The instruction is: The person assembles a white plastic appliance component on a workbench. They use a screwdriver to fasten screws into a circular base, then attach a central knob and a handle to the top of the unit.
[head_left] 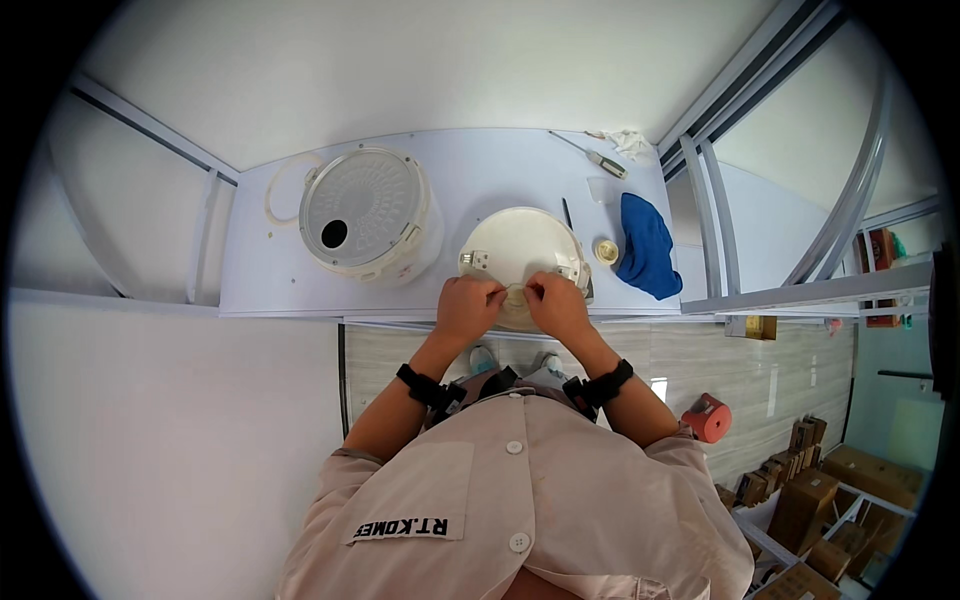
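The left hand and the right hand pinch a small pale piece between bent fingers; whether it belongs to the cream round lid beneath is hard to tell. The lid sits at the worktop's front edge. A blue cloth lies by the right edge, a screwdriver near the back right corner.
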`<state>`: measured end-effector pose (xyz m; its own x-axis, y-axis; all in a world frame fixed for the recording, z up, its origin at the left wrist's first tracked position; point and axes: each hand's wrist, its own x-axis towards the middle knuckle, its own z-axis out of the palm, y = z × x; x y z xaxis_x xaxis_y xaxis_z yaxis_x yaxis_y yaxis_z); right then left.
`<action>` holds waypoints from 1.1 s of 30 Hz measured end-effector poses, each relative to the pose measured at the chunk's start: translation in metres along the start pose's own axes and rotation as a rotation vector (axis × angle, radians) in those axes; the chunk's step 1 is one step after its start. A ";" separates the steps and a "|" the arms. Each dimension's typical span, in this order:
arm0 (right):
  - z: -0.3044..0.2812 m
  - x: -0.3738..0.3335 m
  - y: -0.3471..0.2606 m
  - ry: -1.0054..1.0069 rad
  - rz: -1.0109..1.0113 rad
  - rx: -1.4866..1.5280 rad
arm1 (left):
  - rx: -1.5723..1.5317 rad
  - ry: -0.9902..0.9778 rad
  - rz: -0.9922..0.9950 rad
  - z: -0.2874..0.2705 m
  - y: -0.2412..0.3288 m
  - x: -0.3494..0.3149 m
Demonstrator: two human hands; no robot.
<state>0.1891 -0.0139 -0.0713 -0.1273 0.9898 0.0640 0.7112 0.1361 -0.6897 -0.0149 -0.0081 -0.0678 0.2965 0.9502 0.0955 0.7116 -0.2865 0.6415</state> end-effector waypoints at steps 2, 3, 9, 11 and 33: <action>0.000 0.000 -0.001 -0.003 0.020 0.007 | 0.023 0.032 0.041 0.002 -0.003 0.000; -0.001 0.000 -0.003 -0.007 0.036 0.015 | 0.034 0.049 0.061 0.002 -0.003 0.001; 0.003 0.001 -0.003 0.019 0.052 0.022 | -0.018 0.017 0.000 0.005 -0.003 0.001; 0.005 0.001 -0.001 0.024 0.060 0.023 | -0.041 0.029 -0.008 0.006 -0.003 0.001; -0.007 -0.008 0.003 -0.147 -0.097 -0.009 | 0.129 0.062 0.227 0.001 -0.009 -0.008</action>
<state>0.1969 -0.0210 -0.0684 -0.2947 0.9553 0.0234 0.6970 0.2316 -0.6786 -0.0231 -0.0135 -0.0745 0.4212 0.8643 0.2747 0.7079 -0.5027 0.4961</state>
